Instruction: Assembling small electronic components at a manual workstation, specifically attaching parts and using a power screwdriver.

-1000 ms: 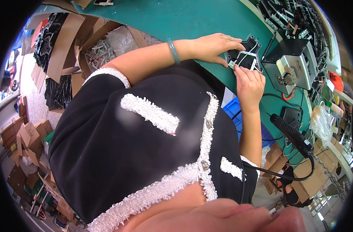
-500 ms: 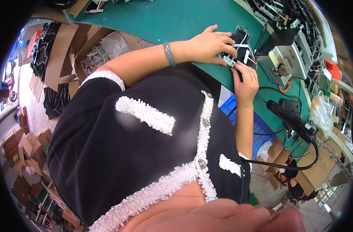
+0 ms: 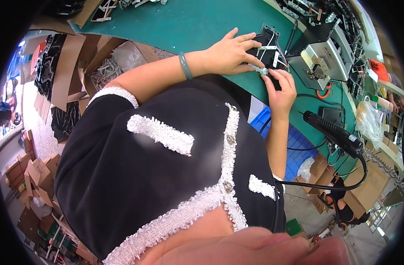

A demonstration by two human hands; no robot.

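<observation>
A small silvery-white connector strip (image 3: 260, 70) is held over the green bench between my two hands. My left hand (image 3: 230, 54), with a grey-green bangle on its wrist, has its thumb and a finger closed at the strip's left end; its other fingers are stretched toward a black plastic housing (image 3: 267, 35). Pinched at the strip's right end are the thumb and fingertips of my right hand (image 3: 281, 90). White pieces and thin wires show inside the housing, which lies just beyond the strip. My left fingers hide part of it.
A grey boxy machine (image 3: 323, 62) stands right of the housing, with a black pen-like tool (image 3: 292, 35) nearby. A black corded electric screwdriver (image 3: 332, 132) hangs at the right. Below the bench is a blue crate (image 3: 299, 145). Metal parts crowd the bench's far edge.
The strip has turned slightly and shifted a little left between my fingers. My left hand has moved slightly left and uncovered more of the housing.
</observation>
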